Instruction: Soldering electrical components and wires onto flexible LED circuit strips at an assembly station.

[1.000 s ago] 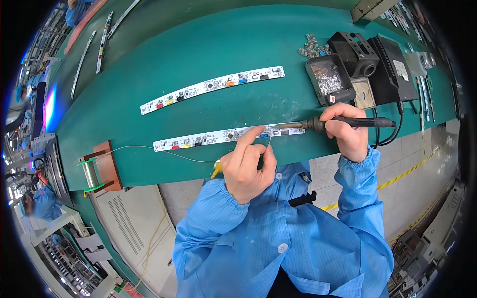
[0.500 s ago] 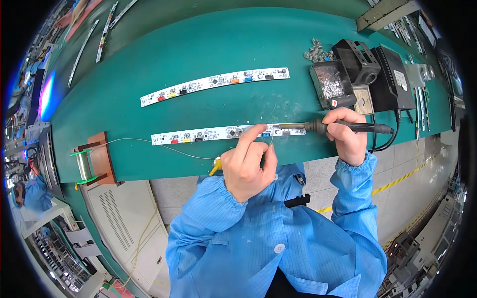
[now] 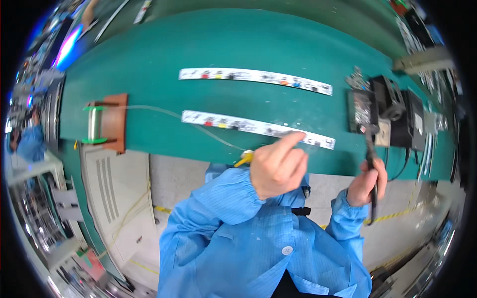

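Note:
My right hand (image 3: 365,185) grips a soldering iron (image 3: 370,151), blurred, its front end over the edge of a black tray (image 3: 354,116) of metal bits. My left hand (image 3: 279,169) has its index finger stretched onto the right part of the nearer LED-strip-like circuit board (image 3: 233,124), a long white strip with coloured parts. The other fingers curl around thin solder wire (image 3: 211,134); a yellow piece (image 3: 243,159) sticks out beside that hand. The wire runs back to a green-ended spool (image 3: 94,124) on a brown stand (image 3: 118,124). A second such board (image 3: 253,75) lies farther away.
Right of the tray stand a black iron holder (image 3: 390,99), a small pale pad (image 3: 382,133) and a black box (image 3: 413,121) with a cable. Small metal parts (image 3: 357,79) lie behind the tray. The green mat (image 3: 159,144) ends at its near edge.
The right hand has drawn the soldering iron off the board and swung it toward the tray, its front end now pointing away. The left index finger stays on the board. The view has shifted.

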{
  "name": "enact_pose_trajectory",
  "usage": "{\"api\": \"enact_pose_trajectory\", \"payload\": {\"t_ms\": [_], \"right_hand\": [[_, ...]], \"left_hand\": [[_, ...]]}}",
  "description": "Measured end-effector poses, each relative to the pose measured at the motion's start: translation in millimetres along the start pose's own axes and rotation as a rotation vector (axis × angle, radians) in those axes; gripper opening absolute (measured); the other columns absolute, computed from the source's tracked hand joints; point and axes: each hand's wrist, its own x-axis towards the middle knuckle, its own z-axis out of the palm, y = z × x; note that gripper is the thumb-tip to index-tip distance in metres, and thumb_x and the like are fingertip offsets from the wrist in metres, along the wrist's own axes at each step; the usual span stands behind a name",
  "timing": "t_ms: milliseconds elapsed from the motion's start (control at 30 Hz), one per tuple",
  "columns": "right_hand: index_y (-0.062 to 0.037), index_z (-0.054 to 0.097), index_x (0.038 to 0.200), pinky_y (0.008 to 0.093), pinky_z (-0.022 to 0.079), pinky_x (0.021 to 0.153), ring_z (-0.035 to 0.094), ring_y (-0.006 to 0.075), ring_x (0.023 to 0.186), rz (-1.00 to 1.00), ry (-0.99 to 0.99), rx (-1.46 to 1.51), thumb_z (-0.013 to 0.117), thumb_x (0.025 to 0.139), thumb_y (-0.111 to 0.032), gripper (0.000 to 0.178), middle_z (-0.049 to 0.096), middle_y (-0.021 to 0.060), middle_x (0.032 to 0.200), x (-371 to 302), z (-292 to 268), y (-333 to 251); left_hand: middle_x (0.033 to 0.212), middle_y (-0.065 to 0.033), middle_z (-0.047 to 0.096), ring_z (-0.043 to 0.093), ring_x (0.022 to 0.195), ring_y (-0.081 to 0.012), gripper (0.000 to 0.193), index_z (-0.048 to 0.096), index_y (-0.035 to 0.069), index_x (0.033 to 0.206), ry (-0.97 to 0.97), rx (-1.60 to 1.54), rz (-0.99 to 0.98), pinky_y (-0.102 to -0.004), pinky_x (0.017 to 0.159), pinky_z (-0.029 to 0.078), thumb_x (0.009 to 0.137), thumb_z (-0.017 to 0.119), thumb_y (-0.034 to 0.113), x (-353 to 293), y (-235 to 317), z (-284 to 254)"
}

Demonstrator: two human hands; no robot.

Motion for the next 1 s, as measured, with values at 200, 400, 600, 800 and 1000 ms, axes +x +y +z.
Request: {"api": "enact_pose_trajectory", "payload": {"t_ms": [200, 400, 600, 800, 1000], "right_hand": [[0.0076, 0.057, 0.115, 0.0378, 0.048, 0.082, 0.058, 0.0264, 0.091, -0.031, -0.200, -0.350, 0.058, 0.089, -0.007, 0.030, 0.060, 0.0197, 0.105, -9, 10, 10], [0.0028, 0.052, 0.126, 0.0319, 0.047, 0.087, 0.060, 0.0205, 0.098, 0.051, -0.263, -0.289, 0.062, 0.085, 0.001, 0.041, 0.062, 0.0177, 0.114, -4, 37, -8], [0.0021, 0.052, 0.126, 0.0268, 0.049, 0.077, 0.056, 0.0130, 0.083, 0.010, -0.366, -0.329, 0.063, 0.081, 0.009, 0.047, 0.061, 0.0168, 0.113, -2, 51, -6], [0.0020, 0.053, 0.125, 0.0282, 0.050, 0.080, 0.059, 0.0143, 0.087, 0.073, -0.293, -0.276, 0.065, 0.080, 0.010, 0.047, 0.062, 0.0166, 0.112, -4, 51, -7], [0.0011, 0.055, 0.116, 0.0327, 0.049, 0.087, 0.062, 0.0214, 0.095, -0.050, -0.128, -0.191, 0.068, 0.074, 0.015, 0.047, 0.063, 0.0151, 0.107, -2, 57, -2]], "left_hand": [[0.098, -0.0148, 0.064, 0.061, 0.078, -0.0269, 0.016, 0.064, 0.002, 0.079, 0.016, 0.028, 0.089, -0.0343, 0.066, 0.050, 0.064, 0.071, 0.004, 1, 8, -25], [0.097, -0.0121, 0.063, 0.058, 0.080, -0.0289, 0.018, 0.066, 0.002, 0.084, 0.241, 0.385, -0.053, -0.0371, 0.065, 0.047, 0.067, 0.070, 0.005, 4, -36, -121], [0.105, -0.0114, 0.061, 0.055, 0.092, -0.0297, 0.017, 0.066, 0.000, 0.089, 0.069, 0.745, -0.221, -0.0392, 0.079, 0.044, 0.072, 0.067, 0.001, 1, -66, -153], [0.105, -0.0120, 0.062, 0.056, 0.095, -0.0305, 0.022, 0.066, -0.002, 0.095, 0.066, 0.632, -0.185, -0.0391, 0.083, 0.045, 0.073, 0.067, -0.001, 2, -69, -153], [0.100, -0.0139, 0.067, 0.065, 0.078, -0.0149, 0.013, 0.064, -0.005, 0.099, 0.340, -0.172, -0.614, -0.0251, 0.067, 0.054, 0.087, 0.062, -0.003, -4, -64, -156]]}}
